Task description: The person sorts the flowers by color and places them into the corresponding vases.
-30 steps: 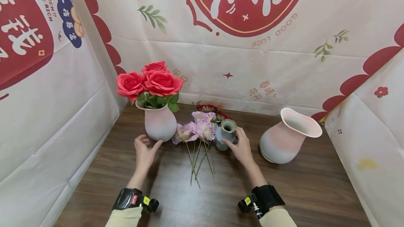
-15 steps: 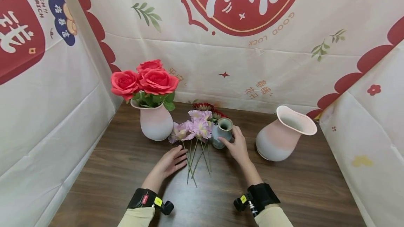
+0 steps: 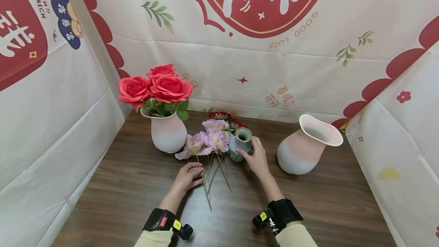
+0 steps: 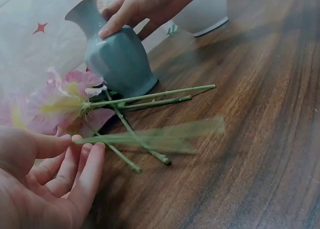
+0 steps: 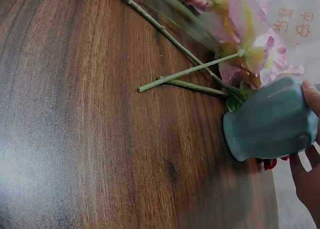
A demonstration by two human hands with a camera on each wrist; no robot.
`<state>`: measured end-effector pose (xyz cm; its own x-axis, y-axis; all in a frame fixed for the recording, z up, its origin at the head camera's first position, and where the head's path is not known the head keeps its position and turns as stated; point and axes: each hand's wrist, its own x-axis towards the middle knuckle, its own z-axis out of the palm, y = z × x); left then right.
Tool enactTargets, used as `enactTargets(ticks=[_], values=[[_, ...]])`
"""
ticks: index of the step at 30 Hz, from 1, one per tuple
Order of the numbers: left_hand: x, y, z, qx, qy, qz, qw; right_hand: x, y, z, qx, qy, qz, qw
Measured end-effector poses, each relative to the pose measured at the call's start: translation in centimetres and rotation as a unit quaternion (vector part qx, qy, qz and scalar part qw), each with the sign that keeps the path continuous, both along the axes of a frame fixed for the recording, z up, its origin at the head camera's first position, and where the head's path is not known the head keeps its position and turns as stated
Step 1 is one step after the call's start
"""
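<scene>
My left hand (image 3: 186, 178) pinches the green stem (image 4: 145, 138) of a pale purple artificial flower (image 3: 190, 147) between thumb and fingertips; the stem blurs in the left wrist view. Other purple flowers (image 3: 217, 140) lie beside it on the table, their stems crossing and pointing toward me. With thumb on one side and fingers on the other, my right hand (image 3: 256, 159) grips a small blue-grey vase (image 3: 234, 150). This vase stands on the table just right of the purple blooms, its mouth uncovered. Dark red flowers (image 3: 219, 115) lie behind, partly hidden.
A pink-and-white vase (image 3: 169, 134) holding red roses (image 3: 170, 87) stands at the back left. On the right is another pink-and-white vase (image 3: 302, 151) with a flared mouth. Printed cloth (image 3: 219, 64) encloses the brown wooden table (image 3: 329, 209) at the back and sides.
My left hand has moved right from beside the rose vase to the purple flowers and taken one stem, shifting that flower slightly left and toward me. The right hand stays on the small vase.
</scene>
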<state>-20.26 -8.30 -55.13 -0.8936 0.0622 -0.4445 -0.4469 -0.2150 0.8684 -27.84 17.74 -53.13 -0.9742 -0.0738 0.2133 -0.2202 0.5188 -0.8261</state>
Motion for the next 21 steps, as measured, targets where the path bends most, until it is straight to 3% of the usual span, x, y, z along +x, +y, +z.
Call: enactTargets(ticks=[11, 15, 21], values=[[0.5, 0.3, 1.5, -0.063, 0.063, 0.001, 0.9961, 0.1, -0.1, -0.4, 0.000, 0.000, -0.011, 0.9999], [0.5, 0.6, 2.6, -0.098, 0.107, -0.001, 0.9894, 0.2, -0.2, -0.6, 0.002, 0.005, -0.012, 0.9999], [0.3, 0.8, 4.6, -0.149, 0.184, -0.014, 0.9715, 0.3, -0.3, -0.8, 0.006, 0.011, -0.015, 0.9998]])
